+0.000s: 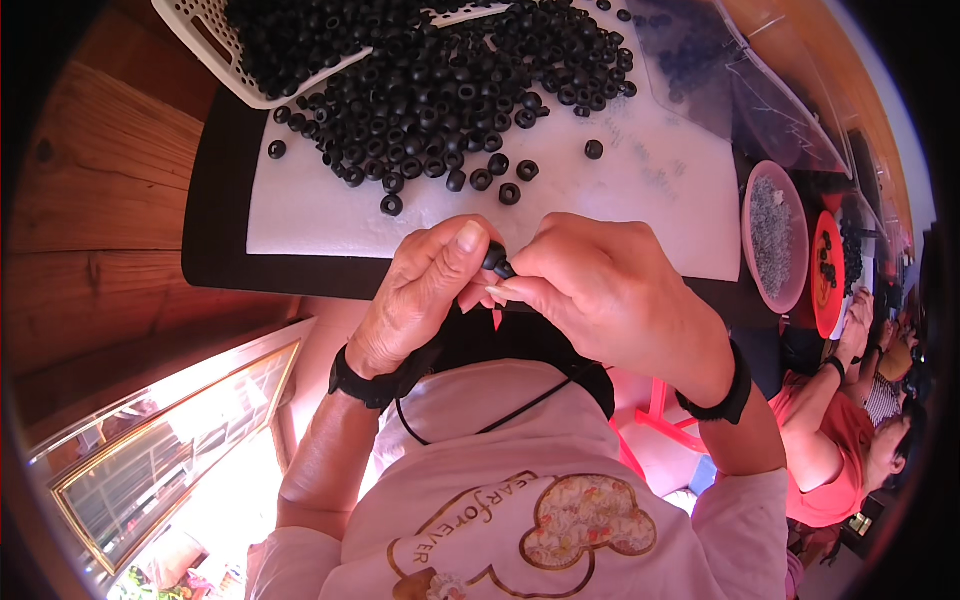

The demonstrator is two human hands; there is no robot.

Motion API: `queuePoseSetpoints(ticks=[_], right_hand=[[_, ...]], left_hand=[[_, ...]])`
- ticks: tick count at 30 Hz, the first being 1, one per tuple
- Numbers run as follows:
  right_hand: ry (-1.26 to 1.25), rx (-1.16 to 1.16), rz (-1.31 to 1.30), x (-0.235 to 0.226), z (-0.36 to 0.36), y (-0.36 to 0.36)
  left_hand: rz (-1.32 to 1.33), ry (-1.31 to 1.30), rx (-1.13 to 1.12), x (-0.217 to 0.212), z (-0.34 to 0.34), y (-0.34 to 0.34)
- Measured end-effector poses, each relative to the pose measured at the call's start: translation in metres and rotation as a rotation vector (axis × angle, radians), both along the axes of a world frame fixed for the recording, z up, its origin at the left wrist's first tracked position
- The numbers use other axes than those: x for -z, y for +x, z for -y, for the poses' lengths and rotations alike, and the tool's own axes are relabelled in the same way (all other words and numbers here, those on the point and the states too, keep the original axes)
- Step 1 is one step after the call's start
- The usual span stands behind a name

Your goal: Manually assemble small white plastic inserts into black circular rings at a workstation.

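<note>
Over the table's near edge, my left hand (425, 290) pinches a small black rounded piece (494, 256) between thumb and fingers. My right hand (620, 290) meets it from the right, its thumb and forefinger closed on a smaller black part (506, 270) that touches the rounded piece. Whether the two are joined cannot be made out. Beyond my hands, a heap of black ring-shaped pieces (400, 140) with holes through them spreads over a white sheet (320, 220). A few rings lie loose at the heap's near side.
A white perforated basket (228, 75) full of black rings tips at the far left. Clear plastic (690, 60) lies at the far right. A pink bowl (749, 230) of small greyish pieces and a red bowl (822, 300) stand right of the sheet. Other people (825, 440) sit farther right.
</note>
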State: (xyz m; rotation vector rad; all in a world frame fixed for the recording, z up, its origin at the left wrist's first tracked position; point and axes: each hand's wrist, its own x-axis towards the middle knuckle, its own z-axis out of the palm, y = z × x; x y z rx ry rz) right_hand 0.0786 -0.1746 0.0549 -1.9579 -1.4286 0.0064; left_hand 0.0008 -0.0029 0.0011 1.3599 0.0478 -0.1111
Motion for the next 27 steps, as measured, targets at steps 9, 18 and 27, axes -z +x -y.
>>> queuePoseSetpoints(ticks=[9, 18, 27], right_hand=[[0.078, -0.009, -0.122, 0.005, -0.001, 0.002], [-0.042, -0.062, -0.013, -0.004, -0.001, 0.016], [-0.204, -0.117, -0.618, -0.003, -0.008, 0.040]], left_hand=[[0.067, 0.018, -0.009, 0.001, 0.001, 0.001], [0.006, -0.021, -0.010, 0.001, 0.002, 0.000], [-0.010, -0.095, 0.040, -0.001, -0.001, 0.000]])
